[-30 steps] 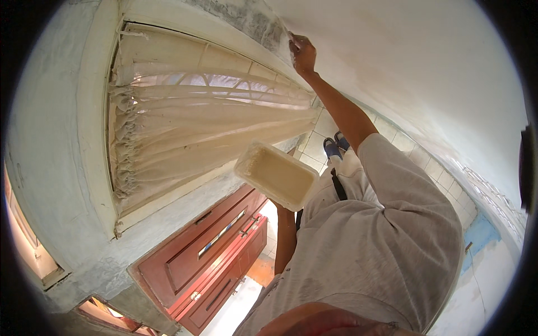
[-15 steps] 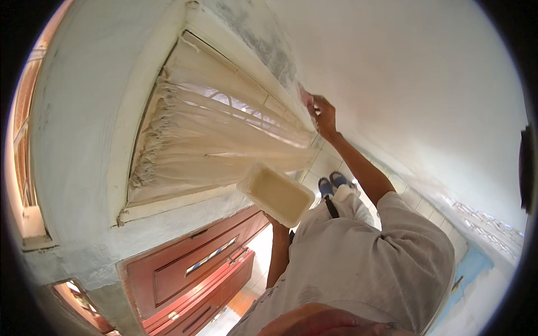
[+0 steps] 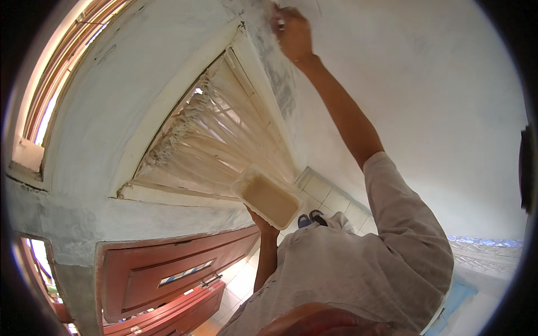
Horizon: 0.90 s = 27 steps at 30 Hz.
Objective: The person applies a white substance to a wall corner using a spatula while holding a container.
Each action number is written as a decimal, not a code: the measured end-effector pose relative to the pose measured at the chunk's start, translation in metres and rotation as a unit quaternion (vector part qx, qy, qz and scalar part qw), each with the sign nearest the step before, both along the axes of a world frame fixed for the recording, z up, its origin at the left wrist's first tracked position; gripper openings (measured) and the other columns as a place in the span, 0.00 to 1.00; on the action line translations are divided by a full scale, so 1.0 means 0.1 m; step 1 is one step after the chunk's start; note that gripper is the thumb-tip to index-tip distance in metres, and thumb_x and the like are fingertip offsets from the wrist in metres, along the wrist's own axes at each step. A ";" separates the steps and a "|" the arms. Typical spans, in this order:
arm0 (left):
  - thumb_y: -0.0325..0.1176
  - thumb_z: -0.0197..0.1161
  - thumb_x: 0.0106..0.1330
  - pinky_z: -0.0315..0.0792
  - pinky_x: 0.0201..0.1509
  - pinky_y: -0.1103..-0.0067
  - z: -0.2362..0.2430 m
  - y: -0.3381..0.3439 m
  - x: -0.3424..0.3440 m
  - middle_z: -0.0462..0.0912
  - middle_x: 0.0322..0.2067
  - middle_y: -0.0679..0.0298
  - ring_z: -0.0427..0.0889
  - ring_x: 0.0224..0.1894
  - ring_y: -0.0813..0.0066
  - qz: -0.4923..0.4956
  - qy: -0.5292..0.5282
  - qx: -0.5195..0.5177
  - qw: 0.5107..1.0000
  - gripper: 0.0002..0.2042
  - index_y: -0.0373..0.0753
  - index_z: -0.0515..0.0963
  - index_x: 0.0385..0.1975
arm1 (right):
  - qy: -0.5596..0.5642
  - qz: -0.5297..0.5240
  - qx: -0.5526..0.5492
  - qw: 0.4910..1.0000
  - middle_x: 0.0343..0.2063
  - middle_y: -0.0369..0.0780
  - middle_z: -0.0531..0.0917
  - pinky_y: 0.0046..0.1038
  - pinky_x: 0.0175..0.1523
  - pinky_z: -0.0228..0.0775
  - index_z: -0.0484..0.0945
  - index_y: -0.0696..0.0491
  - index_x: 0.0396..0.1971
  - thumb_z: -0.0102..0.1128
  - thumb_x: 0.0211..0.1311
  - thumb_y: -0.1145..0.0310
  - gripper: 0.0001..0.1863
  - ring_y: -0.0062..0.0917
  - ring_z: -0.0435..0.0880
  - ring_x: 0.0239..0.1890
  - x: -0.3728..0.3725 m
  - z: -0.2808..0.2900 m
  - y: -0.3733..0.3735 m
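My left hand grips the near side of a shallow white rectangular tub, held in front of my body. Beige, milky liquid lies in it. High up, my right hand is raised to the wall beside the window frame's top corner, arm stretched out. Its fingers are curled and pinched together, smeared by motion. A small pinkish piece seems to be between them, but its kind cannot be made out. Grey patches mark the plaster below that hand.
A window with a gathered cream curtain and pale frame is left of the tub. Lower left is a red panelled door. Slatted openings line the far left. Floor tiles show past my slippers.
My right hand has moved up along the wall, from beside the window's lower part to its top corner. The tub has shifted slightly left and down with my left hand. The view has turned.
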<state>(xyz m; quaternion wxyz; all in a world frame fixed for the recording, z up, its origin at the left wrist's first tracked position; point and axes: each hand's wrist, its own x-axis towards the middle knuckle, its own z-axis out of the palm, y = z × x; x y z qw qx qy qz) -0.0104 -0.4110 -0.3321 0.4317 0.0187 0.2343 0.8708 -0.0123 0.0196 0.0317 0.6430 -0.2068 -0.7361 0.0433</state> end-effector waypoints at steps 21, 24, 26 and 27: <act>0.68 0.42 0.75 0.73 0.67 0.64 0.91 0.60 0.05 0.75 0.63 0.60 0.75 0.64 0.62 -0.067 0.011 -0.144 0.987 0.36 0.45 0.66 0.71 | 0.175 0.358 -0.579 0.711 0.38 0.34 0.86 0.20 0.36 0.70 0.82 0.61 0.50 0.64 0.71 0.71 0.13 0.14 0.79 0.34 1.73 -1.30 -1.96; 0.69 0.42 0.74 0.72 0.67 0.64 0.93 0.73 0.09 0.74 0.64 0.60 0.75 0.64 0.61 -0.093 0.034 -0.145 0.985 0.38 0.45 0.65 0.72 | 0.114 0.310 -0.573 0.750 0.33 0.34 0.86 0.22 0.40 0.73 0.82 0.61 0.47 0.66 0.70 0.71 0.12 0.14 0.79 0.34 1.91 -1.36 -2.17; 0.71 0.41 0.73 0.71 0.68 0.65 0.89 0.74 0.14 0.73 0.65 0.59 0.73 0.65 0.61 -0.085 0.017 -0.147 0.985 0.40 0.45 0.64 0.73 | -0.081 0.228 -0.573 0.783 0.29 0.34 0.85 0.22 0.40 0.74 0.82 0.62 0.41 0.65 0.70 0.71 0.09 0.12 0.79 0.33 1.95 -1.36 -2.31; 0.71 0.41 0.73 0.71 0.68 0.65 0.90 0.75 0.19 0.73 0.65 0.59 0.73 0.65 0.61 -0.088 0.008 -0.157 0.984 0.40 0.45 0.64 0.73 | -0.158 0.187 -0.550 0.799 0.25 0.39 0.84 0.25 0.38 0.76 0.82 0.62 0.36 0.66 0.67 0.71 0.08 0.17 0.82 0.29 1.97 -1.35 -2.37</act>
